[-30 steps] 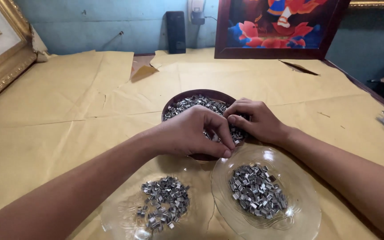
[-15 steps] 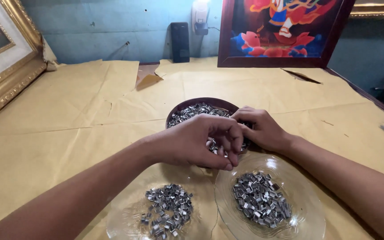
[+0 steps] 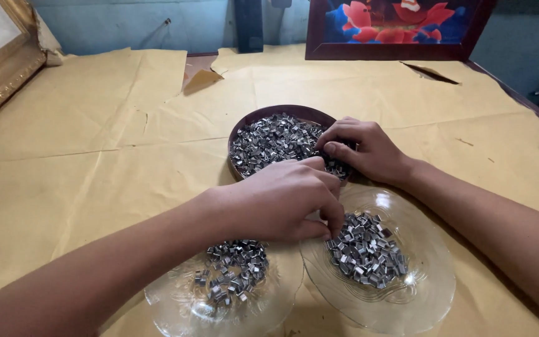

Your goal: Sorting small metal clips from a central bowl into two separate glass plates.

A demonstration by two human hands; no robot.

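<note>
Head cam: both hands in the metal clips.
Left hand (image 3: 288, 200) pinches, fingertips over the right glass dish (image 3: 432, 274); right hand (image 3: 363, 150) curls, picking clips (image 3: 269, 140) in the brown bowl (image 3: 282, 111).

The counter (image 3: 95, 143) is covered in creased tan paper (image 3: 357, 87), torn at the far edge. On it sit a brown bowl (image 3: 263, 115) of small metal clips and two clear glass dishes (image 3: 425, 281), side by side, nearer.
</note>
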